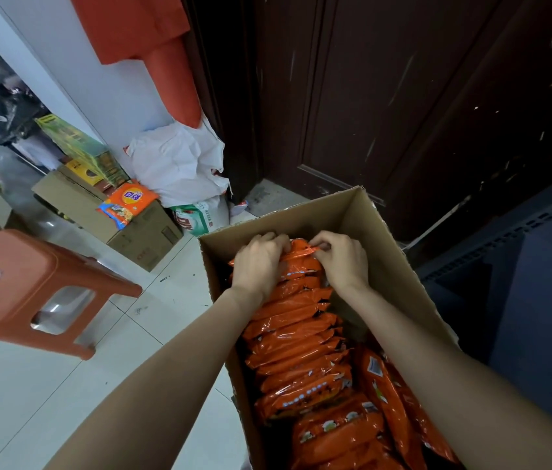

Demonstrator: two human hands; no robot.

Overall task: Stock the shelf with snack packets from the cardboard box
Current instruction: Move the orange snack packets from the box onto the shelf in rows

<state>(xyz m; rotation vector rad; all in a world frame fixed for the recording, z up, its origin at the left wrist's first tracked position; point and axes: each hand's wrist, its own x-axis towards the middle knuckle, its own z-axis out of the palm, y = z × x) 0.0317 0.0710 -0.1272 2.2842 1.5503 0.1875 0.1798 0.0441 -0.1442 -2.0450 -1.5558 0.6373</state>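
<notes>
An open cardboard box (362, 212) stands on the floor before me, packed with several orange snack packets (301, 351) standing on edge in a row. Both my hands reach into its far end. My left hand (259, 262) curls its fingers over the tops of the farthest packets (300, 249). My right hand (344, 257) grips the same bunch from the right side. A dark blue metal shelf (522, 239) stands at the right of the box.
An orange plastic stool (30, 283) stands at the left on the white tiled floor. Behind it are closed cartons (138, 232) with an orange packet (132, 196) on top, white bags (179, 164), and a dark wooden door (386, 96).
</notes>
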